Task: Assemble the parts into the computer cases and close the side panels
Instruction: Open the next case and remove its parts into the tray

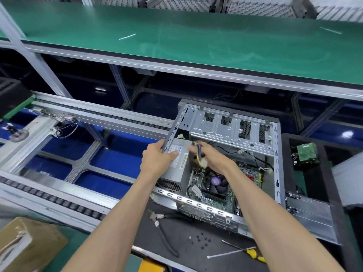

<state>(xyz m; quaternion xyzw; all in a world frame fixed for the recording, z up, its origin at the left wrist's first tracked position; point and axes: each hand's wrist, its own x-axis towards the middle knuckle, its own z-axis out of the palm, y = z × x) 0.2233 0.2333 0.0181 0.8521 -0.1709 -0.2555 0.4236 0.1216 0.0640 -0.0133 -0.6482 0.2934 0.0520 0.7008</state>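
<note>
Grey power supply [177,167] under left hand [157,159], beside right hand [214,156]

Power supply [177,169] and drive cage [231,128] crowd the case; motherboard [245,173] side open.

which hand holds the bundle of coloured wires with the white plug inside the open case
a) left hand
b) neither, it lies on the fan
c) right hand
c: the right hand grips the coloured wire bundle with its white plug, while the left hand grips the grey metal power supply box.
</note>
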